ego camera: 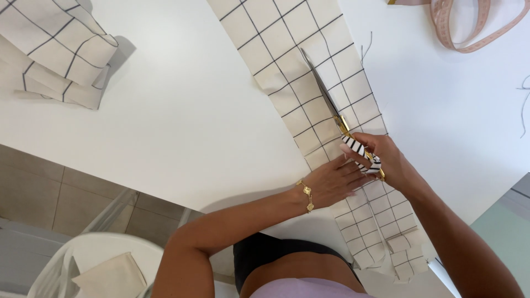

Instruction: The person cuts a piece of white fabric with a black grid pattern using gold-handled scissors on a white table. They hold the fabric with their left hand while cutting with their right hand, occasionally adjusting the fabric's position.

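Left hand [331, 182] flat pinning checked fabric strip [309, 83]; right hand [386, 163] gripping scissors [326, 94]. Risk: fabric shifts on desk [176, 127], cut wanders off line.

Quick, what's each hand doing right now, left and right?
Left hand: open, lying flat on the checked fabric strip, holding nothing.
Right hand: closed on the striped handles of the scissors, blades over the strip.

Scissors [331, 102] in right hand [386, 160], apparently mid-fabric [309, 77]
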